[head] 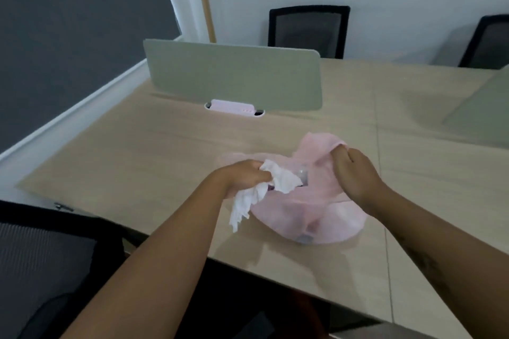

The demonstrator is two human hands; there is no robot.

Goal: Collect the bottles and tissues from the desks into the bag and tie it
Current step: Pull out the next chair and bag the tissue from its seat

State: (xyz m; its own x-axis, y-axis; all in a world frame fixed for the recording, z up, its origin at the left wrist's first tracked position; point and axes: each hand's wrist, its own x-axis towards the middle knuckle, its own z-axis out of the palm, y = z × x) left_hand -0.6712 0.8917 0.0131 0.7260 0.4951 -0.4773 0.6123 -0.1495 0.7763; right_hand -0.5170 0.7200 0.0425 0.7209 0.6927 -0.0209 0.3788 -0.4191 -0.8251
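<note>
The left hand [245,176] is closed around a crumpled wad of white tissues [259,190], holding it right at the mouth of the pink bag [325,217]; part of the wad hangs loose below the fist, outside the bag. The right hand [355,173] pinches the far edge of the bag's rim and lifts it up and away. That pull seems meant to keep the thin plastic open so the tissues can be pushed in with one hand, since the bag would otherwise slump shut. Through the opening and the translucent plastic, something clear and pale shows inside, probably a bottle, though it is too blurred to be sure. The bag rests on the surface [165,151], near its front edge, bulging at the bottom. The handles are not yet tied.

The surface is pale wood-look laminate, bare around the bag. A grey-green divider panel [234,74] stands upright behind, with a white cable port [234,109] at its foot. Beyond it stand two black mesh chairs [308,30] against a white wall; another dark chair sits at the near left.
</note>
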